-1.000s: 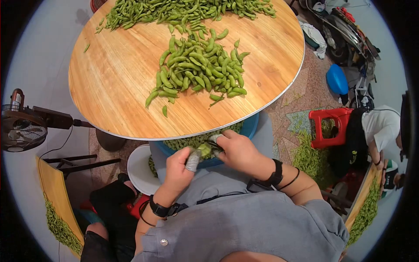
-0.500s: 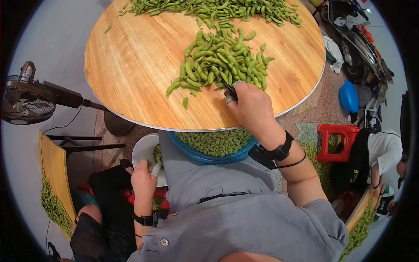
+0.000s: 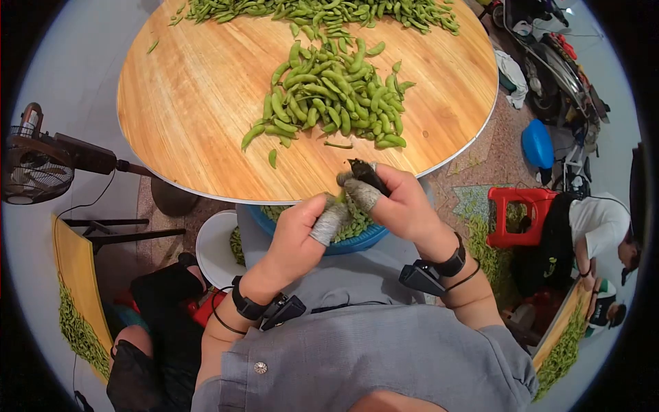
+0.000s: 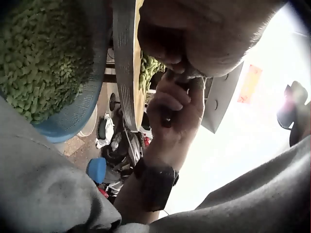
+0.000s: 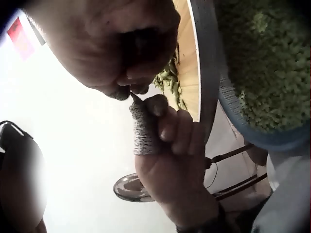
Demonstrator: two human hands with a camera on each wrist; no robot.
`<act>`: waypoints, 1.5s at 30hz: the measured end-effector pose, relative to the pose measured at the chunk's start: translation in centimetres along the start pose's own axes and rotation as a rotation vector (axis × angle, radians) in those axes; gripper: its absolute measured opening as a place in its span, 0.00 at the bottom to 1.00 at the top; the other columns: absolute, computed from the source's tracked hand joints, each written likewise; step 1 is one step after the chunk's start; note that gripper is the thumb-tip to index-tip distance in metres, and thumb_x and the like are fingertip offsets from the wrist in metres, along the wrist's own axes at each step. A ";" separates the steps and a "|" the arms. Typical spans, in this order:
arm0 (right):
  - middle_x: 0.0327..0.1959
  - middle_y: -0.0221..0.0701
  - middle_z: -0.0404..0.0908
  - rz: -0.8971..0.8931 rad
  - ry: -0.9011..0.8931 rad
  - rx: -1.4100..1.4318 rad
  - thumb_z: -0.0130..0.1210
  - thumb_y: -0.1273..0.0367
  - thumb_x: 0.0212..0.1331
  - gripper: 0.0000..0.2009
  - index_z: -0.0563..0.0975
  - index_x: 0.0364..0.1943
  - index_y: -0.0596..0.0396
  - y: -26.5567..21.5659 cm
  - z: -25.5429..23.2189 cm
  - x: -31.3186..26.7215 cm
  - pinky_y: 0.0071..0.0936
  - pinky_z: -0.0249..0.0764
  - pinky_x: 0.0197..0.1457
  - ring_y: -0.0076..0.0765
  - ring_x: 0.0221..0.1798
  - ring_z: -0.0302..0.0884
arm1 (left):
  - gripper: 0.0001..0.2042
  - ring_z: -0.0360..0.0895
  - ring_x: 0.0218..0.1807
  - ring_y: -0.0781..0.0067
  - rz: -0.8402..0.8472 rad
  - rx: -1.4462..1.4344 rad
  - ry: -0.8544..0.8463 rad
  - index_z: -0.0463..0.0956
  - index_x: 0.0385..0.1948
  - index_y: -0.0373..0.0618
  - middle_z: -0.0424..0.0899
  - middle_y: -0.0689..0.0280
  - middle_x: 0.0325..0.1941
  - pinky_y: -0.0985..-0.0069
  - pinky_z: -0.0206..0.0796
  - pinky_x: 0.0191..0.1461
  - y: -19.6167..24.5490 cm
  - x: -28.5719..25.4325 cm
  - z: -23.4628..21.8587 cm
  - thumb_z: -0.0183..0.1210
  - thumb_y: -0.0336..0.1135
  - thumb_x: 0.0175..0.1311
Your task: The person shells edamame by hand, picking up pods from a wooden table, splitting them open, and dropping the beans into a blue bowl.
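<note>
My left hand, its thumb wrapped in grey tape, pinches a green pod of which only a bit shows. Against it are the taped fingertips of my right hand, which grips a dark tool like a small blade or scissors. Both hands meet just over the near table edge. A heap of green pods lies on the round wooden table. Below the hands, shelled beans fill a blue basket. In the right wrist view the left hand faces the right hand.
A white bucket stands left of my lap. At the left is a fan; at the right, a red stool and a blue basin. More pods lie along the far table. Other people sit at both sides.
My right hand has come back from the pod heap to the table's near edge. My left hand has risen from the white bucket to meet it.
</note>
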State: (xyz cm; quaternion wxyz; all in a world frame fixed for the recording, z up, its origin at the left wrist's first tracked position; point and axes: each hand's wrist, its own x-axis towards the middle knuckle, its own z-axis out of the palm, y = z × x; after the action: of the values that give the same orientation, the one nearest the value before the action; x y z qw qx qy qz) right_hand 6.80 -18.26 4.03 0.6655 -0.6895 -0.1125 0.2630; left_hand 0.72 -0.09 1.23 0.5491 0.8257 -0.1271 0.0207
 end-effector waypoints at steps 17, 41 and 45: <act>0.30 0.22 0.72 0.050 -0.286 -0.056 0.43 0.73 0.65 0.21 0.65 0.63 0.52 1.5 1.0 -0.8 0.15 0.65 0.27 0.14 0.26 0.66 | 0.09 0.72 0.30 0.50 0.154 0.592 0.083 0.71 0.33 0.37 0.73 0.52 0.28 0.72 0.66 0.31 -1.4 -1.7 0.2 0.57 0.25 0.50; 0.21 0.18 0.68 0.148 -0.120 0.251 0.50 0.69 0.61 0.05 0.73 0.33 0.54 3.2 1.7 -0.3 0.15 0.54 0.19 0.12 0.20 0.60 | 0.11 0.72 0.23 0.59 0.046 0.293 0.052 0.72 0.35 0.36 0.76 0.59 0.23 0.72 0.67 0.29 -1.3 -2.2 0.0 0.62 0.30 0.54; 0.21 0.18 0.67 0.175 -0.179 0.476 0.50 0.67 0.63 0.06 0.72 0.37 0.54 4.2 2.1 -0.7 0.14 0.54 0.21 0.12 0.21 0.59 | 0.07 0.70 0.21 0.60 0.330 0.480 0.096 0.72 0.35 0.39 0.73 0.57 0.20 0.72 0.66 0.27 -1.9 -2.1 0.0 0.58 0.29 0.58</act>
State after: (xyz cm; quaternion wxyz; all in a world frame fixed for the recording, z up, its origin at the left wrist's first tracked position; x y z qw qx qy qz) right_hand 4.29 -17.20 0.10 0.7710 -0.4947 -0.0455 0.3985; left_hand -0.85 1.01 -0.83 0.3327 0.8983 -0.2252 0.1782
